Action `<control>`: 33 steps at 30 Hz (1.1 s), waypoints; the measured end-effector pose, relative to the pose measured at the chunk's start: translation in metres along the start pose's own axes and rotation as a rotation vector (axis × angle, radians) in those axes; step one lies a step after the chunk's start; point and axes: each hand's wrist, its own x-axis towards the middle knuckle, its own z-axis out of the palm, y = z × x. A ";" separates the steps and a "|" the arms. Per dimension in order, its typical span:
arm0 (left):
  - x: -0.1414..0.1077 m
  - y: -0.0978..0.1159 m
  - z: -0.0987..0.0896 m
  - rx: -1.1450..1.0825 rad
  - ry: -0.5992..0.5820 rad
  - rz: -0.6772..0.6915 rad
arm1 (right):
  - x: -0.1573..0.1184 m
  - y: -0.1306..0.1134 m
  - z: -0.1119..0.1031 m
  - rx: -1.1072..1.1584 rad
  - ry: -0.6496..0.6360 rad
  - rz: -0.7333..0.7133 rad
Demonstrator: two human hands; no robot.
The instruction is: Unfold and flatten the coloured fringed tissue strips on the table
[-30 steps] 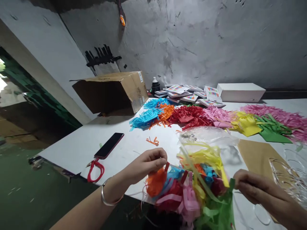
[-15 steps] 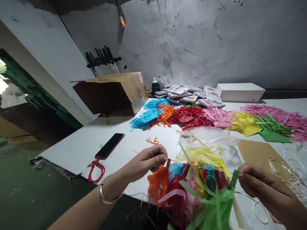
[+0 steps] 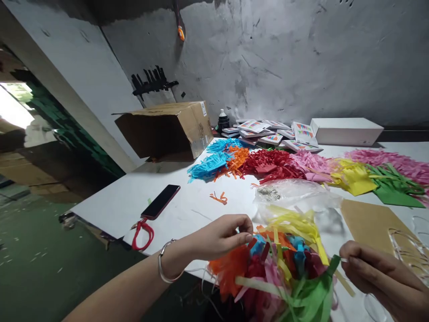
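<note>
My left hand (image 3: pixel 224 235), a silver bangle on its wrist, hovers over the left side of a bundle of fringed paper tassels (image 3: pixel 268 273). Its thumb and forefinger are curved close together, and whether anything lies between them is too small to tell. My right hand (image 3: pixel 375 273) pinches a white string at the bundle's right end, beside the green tassel (image 3: pixel 313 295). Orange, blue, red, pink and yellow pieces hang between the hands at the table's front edge. Yellow strips (image 3: pixel 298 226) lie just behind them.
A phone (image 3: pixel 161 202) with a red cord lies left on the white table (image 3: pixel 114 205). Behind are an open carton (image 3: pixel 167 129), flat packets (image 3: pixel 254 127), a white box (image 3: pixel 346 131) and coloured tassel piles (image 3: pixel 271 163). A plastic bag (image 3: pixel 298 192) and brown card (image 3: pixel 365 221) lie nearer.
My left hand has moved right, and the string seen at its fingertips before no longer shows there. The tassels have sagged and bunched. The whole view has shifted slightly.
</note>
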 end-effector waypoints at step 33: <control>0.045 0.011 0.038 -0.475 0.376 0.088 | 0.032 -0.025 0.059 0.487 -0.075 0.115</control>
